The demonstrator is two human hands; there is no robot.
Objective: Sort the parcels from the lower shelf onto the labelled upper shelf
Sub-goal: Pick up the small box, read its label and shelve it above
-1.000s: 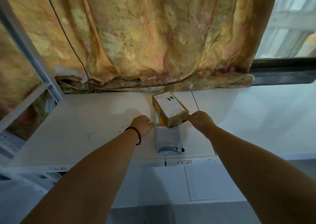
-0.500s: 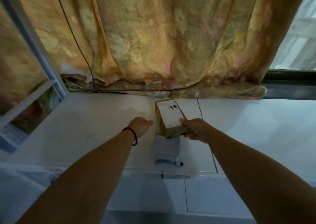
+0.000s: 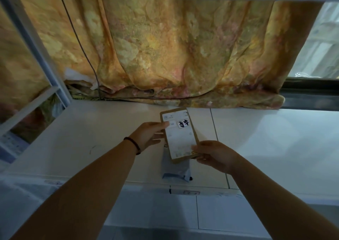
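Curtain cloth [image 3: 165, 47], yellow and floral, is hung behind a white shelf [image 3: 91, 129], its hem bunched on the back edge. Above the shelf a cardboard parcel [image 3: 180, 135] with a white label is held by both hands: the left hand [image 3: 148, 134] is closed on its left edge, the right hand [image 3: 213, 154] on its near corner. Beneath it a grey bag parcel [image 3: 175, 168] is laid flat near the shelf's front edge.

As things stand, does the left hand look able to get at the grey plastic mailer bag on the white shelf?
Probably not directly: the left hand is busy holding the brown cardboard box with the right hand, and that box covers the grey plastic mailer bag's far end.
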